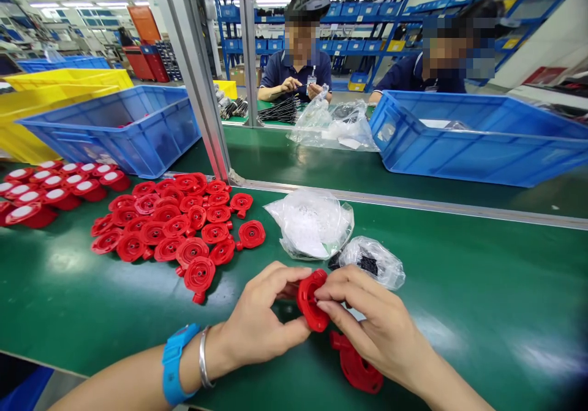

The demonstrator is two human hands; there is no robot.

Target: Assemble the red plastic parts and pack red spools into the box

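Note:
My left hand grips a red round plastic housing by its rim, its hollow face turned to the right. The fingertips of my right hand are pinched together at the middle of that hollow; whatever they hold is hidden. Below my right hand, a second red housing lies on the green table, partly covered by the hand. Just beyond my hands are a clear bag of white pieces and a smaller clear bag with black pieces.
Many red housings lie grouped at the left, beside rows of red parts with white tops. Blue bins and a metal post stand along the table's far edge. Two people sit opposite.

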